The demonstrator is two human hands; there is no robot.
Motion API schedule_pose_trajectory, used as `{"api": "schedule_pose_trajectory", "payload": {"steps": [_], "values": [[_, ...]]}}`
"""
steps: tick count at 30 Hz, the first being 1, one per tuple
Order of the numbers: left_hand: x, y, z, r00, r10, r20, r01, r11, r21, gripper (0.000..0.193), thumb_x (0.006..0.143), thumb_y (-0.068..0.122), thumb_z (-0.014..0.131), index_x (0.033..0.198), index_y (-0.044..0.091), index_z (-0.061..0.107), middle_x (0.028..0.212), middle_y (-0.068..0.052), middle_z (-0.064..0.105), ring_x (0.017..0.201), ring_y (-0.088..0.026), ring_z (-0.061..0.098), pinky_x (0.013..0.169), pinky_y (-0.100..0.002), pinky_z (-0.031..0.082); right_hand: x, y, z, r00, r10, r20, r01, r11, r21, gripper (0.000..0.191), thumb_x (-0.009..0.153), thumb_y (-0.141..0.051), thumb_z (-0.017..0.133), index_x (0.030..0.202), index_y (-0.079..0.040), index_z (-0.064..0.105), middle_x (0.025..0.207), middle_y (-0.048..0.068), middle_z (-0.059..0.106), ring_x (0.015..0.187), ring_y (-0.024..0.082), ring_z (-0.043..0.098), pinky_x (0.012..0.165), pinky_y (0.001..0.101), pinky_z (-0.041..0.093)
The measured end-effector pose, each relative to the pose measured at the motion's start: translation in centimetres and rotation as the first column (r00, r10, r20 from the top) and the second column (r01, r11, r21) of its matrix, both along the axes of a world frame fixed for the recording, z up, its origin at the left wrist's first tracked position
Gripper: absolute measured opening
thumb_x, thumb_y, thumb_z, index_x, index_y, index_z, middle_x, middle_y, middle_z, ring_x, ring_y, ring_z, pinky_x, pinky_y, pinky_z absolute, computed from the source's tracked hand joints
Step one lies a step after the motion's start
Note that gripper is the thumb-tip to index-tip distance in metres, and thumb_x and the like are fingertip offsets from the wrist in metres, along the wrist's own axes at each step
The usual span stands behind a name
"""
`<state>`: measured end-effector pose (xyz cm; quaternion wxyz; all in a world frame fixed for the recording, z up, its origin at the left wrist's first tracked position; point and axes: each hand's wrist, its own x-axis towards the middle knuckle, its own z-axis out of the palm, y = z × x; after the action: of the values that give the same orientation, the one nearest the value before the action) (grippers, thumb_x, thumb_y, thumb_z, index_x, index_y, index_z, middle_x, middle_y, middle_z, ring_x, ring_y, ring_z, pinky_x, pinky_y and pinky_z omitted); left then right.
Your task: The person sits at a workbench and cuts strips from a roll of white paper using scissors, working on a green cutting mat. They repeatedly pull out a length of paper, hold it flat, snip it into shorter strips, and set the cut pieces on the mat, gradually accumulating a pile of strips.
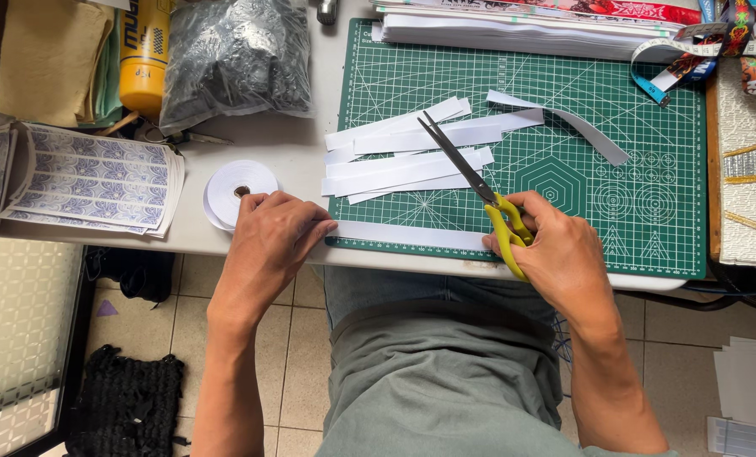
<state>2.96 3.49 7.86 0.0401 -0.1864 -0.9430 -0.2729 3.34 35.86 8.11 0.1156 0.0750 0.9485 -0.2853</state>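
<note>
My right hand (560, 250) grips yellow-handled scissors (471, 173), whose long blades are closed and point up-left over a pile of cut white ribbon strips (408, 161). My left hand (272, 233) lies flat, pressing the left end of a white ribbon strip (408, 235) that runs along the near edge of the green cutting mat (649, 118). The strip's right end reaches my right hand. A white ribbon roll (230, 188) sits just left of my left hand. One longer strip (577, 123) curves across the mat further back.
A stack of blue-patterned sheets (94, 178) lies at the left. A grey plastic bag (234, 59), a yellow can (145, 51), paper stacks (513, 30) and a measuring tape (670, 63) line the back. Woven trims (755, 169) sit at the right. Tiled floor lies below.
</note>
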Motion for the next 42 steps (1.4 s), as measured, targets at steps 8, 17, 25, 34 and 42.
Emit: {"api": "schedule_pose_trajectory", "payload": {"steps": [8,17,25,34,42], "values": [[-0.6,-0.3,-0.1,1.000,-0.017,0.014,0.017,1.000,0.004,0.021,0.096,0.029,0.069,0.092,0.009,0.074,0.082,-0.005,0.072,0.084,-0.022,0.062,0.084,-0.040,0.040,0.1,0.1,-0.1,0.999,0.021,-0.026,-0.020,1.000,0.019,0.052,0.073,-0.037,0.087,0.116,-0.012,0.071,0.085,0.005,0.080,0.069,0.020,0.077,0.060,0.0340,0.055],[-0.7,-0.8,-1.0,0.998,-0.060,-0.025,0.061,0.996,0.062,0.017,0.095,0.027,0.071,0.092,0.010,0.072,0.087,-0.003,0.075,0.090,-0.022,0.065,0.089,-0.041,0.041,0.2,0.2,0.0,0.992,0.067,-0.108,-0.057,0.994,0.090,0.053,0.076,-0.038,0.087,0.118,-0.011,0.072,0.085,0.009,0.078,0.072,0.026,0.074,0.062,0.0377,0.054],[-0.7,-0.5,-1.2,0.998,-0.018,0.062,0.016,0.999,0.034,0.018,0.092,0.027,0.073,0.092,0.009,0.075,0.085,-0.005,0.075,0.093,-0.021,0.067,0.093,-0.042,0.041,0.1,0.4,-0.4,0.999,0.037,-0.016,-0.035,0.995,0.099,0.054,0.077,-0.040,0.085,0.119,-0.011,0.072,0.082,0.007,0.079,0.068,0.021,0.077,0.063,0.0335,0.057],[-0.4,-0.2,-1.8,0.999,0.016,0.030,-0.017,0.999,0.047,0.021,0.086,0.027,0.075,0.090,0.006,0.076,0.089,-0.009,0.075,0.098,-0.023,0.065,0.097,-0.042,0.038,0.0,0.4,-0.4,0.999,0.039,-0.018,-0.037,0.995,0.089,0.053,0.077,-0.039,0.085,0.119,-0.011,0.071,0.082,0.007,0.079,0.068,0.021,0.077,0.062,0.0335,0.057],[0.4,1.8,-1.7,0.970,0.136,0.203,-0.196,0.928,0.316,0.025,0.086,0.030,0.077,0.093,0.006,0.079,0.090,-0.006,0.073,0.085,-0.018,0.061,0.079,-0.036,0.046,-0.8,1.7,0.3,0.974,0.012,-0.228,-0.005,0.999,0.033,0.050,0.081,-0.033,0.086,0.123,-0.011,0.072,0.091,0.007,0.078,0.070,0.020,0.075,0.060,0.0332,0.057]]}}
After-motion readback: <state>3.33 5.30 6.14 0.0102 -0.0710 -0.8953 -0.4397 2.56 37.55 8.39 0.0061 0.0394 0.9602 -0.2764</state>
